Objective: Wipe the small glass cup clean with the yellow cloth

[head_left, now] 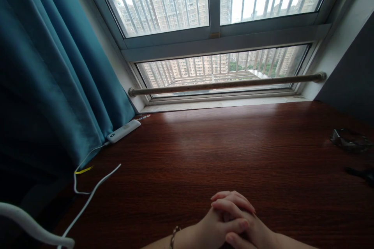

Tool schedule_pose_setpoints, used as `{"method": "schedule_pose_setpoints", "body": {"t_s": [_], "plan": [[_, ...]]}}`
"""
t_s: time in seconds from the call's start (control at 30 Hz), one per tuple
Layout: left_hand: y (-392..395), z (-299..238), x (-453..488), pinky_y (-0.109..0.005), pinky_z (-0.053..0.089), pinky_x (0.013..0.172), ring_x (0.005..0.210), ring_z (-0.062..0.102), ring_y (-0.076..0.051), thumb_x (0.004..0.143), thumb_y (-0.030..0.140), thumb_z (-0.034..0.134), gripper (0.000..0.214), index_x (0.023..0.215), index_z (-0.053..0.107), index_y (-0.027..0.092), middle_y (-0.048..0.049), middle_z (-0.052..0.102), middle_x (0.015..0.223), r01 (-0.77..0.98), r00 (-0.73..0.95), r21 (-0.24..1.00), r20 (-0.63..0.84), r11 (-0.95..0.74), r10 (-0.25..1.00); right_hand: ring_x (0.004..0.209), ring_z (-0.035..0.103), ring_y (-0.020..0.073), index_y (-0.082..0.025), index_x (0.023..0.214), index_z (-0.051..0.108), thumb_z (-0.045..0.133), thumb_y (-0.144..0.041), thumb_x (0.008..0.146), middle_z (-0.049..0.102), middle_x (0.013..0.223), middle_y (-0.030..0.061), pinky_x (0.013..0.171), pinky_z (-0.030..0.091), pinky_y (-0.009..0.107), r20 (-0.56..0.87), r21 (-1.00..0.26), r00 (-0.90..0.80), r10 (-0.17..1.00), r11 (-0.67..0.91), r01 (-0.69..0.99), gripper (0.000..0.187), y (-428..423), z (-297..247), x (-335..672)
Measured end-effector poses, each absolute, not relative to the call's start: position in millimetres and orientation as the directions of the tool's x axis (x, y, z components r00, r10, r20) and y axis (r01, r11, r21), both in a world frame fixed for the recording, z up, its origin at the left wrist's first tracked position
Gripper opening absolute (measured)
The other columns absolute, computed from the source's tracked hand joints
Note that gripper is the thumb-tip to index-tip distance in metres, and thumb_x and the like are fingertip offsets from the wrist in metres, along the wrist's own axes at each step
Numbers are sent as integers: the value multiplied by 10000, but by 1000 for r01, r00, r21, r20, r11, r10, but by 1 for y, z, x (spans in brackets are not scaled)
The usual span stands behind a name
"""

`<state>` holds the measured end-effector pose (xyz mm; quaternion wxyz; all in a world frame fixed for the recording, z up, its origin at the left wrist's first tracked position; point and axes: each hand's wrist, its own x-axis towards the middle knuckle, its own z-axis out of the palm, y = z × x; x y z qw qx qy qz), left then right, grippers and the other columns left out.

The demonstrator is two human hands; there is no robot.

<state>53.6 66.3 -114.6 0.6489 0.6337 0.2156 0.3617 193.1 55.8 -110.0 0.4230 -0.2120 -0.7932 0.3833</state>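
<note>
Near the bottom edge of the view, my left hand [210,228] and my right hand [257,228] are clasped together with their fingers interlaced. Both are closed, each wrapped round the other, and no object shows between them. The palms are hidden. A dark beaded bracelet [173,237] circles my left wrist. Under the hands lies the dark reddish-brown wooden desk [222,151].
At the far left of the desk lies a white elongated device [124,130] with a thin white cable [87,198]. A clear glass dish [349,140] and a dark object [364,174] are at right. Teal curtains [64,66] hang left; a metal rail [228,85] crosses the window.
</note>
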Motion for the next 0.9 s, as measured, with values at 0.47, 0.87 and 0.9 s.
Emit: {"method": "schedule_pose_setpoints", "body": {"t_s": [0.47,0.87,0.9], "plan": [[66,-115,54,-418,393,912,1010,500,-247,795,373,625,297,1011,645,169,-98,576,1010,-231,640,971,205,-69,740,1111,434,266,-261,1318,396,444,-472,930,472,1191,113,916,427,414,506,-787,-548,666,617,24,444,55,-111,194],[67,-114,55,-407,410,890,986,508,-239,796,353,631,287,1009,647,162,-99,577,1013,-236,639,969,209,-70,740,1110,427,260,-252,1323,394,456,-450,926,465,1193,111,915,426,408,513,-788,-551,659,616,3,448,55,-113,194],[67,-114,55,-407,410,892,987,507,-238,798,358,628,289,1010,647,161,-99,577,1015,-230,639,970,210,-76,740,1110,427,259,-250,1321,397,455,-446,927,466,1191,112,915,426,408,511,-788,-551,660,615,6,443,55,-113,194]]}}
